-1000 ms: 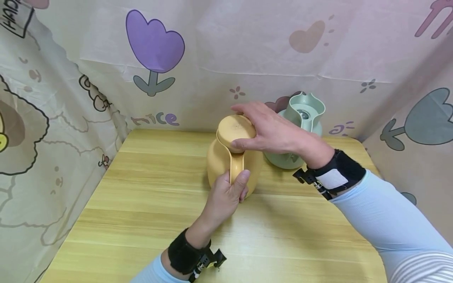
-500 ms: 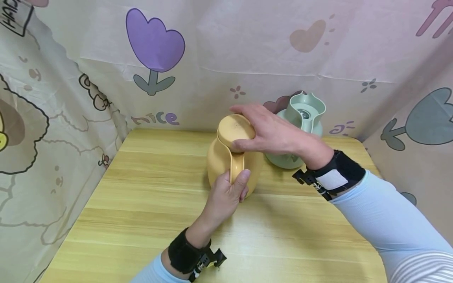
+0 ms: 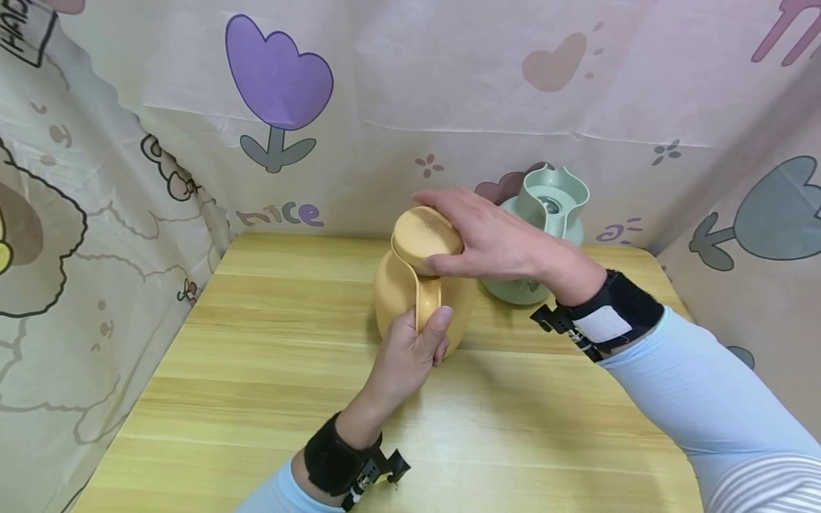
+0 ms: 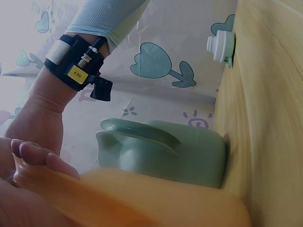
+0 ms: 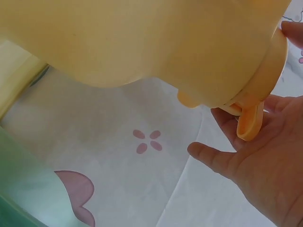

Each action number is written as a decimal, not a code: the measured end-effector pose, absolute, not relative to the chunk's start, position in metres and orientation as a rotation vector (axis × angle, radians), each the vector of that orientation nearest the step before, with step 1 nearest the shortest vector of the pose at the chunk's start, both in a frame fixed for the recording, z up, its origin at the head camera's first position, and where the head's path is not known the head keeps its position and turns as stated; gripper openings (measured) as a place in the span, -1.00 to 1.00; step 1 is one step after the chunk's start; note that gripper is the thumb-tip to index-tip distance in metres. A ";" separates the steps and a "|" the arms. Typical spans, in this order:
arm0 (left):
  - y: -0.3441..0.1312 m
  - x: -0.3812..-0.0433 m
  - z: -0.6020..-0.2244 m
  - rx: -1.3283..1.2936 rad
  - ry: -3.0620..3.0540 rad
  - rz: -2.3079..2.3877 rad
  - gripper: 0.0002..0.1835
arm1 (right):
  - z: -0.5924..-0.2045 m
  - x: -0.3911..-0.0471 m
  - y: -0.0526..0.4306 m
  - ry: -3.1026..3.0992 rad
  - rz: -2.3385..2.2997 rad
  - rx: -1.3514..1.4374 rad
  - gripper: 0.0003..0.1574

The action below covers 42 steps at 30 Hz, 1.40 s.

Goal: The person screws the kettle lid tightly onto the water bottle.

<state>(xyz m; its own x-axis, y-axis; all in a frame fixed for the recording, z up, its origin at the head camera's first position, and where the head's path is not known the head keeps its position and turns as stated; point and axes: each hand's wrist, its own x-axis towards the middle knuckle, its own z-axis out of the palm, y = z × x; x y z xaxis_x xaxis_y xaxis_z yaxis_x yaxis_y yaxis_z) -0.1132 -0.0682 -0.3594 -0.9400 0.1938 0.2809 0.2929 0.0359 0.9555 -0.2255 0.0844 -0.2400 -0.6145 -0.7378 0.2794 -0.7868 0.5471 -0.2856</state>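
In the head view a yellow jug (image 3: 393, 296) stands upright on the wooden table with its round yellow lid (image 3: 426, 231) on top. My left hand (image 3: 405, 356) grips the jug's handle, thumb lying along it. From the right, my right hand (image 3: 490, 239) holds the lid by its rim, with the thumb on the near side and a finger reaching over the far side. The right wrist view shows the lid's rim at the jug's mouth and a small orange tab (image 5: 251, 124) hanging beside my fingers.
A green jug (image 3: 556, 194) with its mouth uncovered stands just behind and right of the yellow one. A white-and-green lid (image 4: 221, 46) lies apart on the table (image 4: 270, 104) in the left wrist view. Patterned cloth (image 3: 398, 64) hangs close behind the table.
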 end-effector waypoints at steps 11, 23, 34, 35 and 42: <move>-0.068 -0.114 -0.361 -0.515 -2.219 -2.059 -0.58 | -0.240 -0.225 0.085 -2.676 0.566 1.230 0.18; -0.068 -0.115 -0.361 -0.528 -2.215 -2.049 -0.57 | -0.239 -0.224 0.084 -2.682 0.590 1.248 0.07; -0.068 -0.114 -0.360 -0.532 -2.207 -2.060 -0.56 | -0.239 -0.225 0.086 -2.646 0.615 1.297 0.04; -0.068 -0.114 -0.360 -0.527 -2.207 -2.062 -0.56 | -0.238 -0.225 0.086 -2.642 0.615 1.306 0.01; -0.067 -0.114 -0.360 -0.511 -2.204 -2.082 -0.58 | -0.236 -0.223 0.084 -2.687 0.572 1.250 -0.02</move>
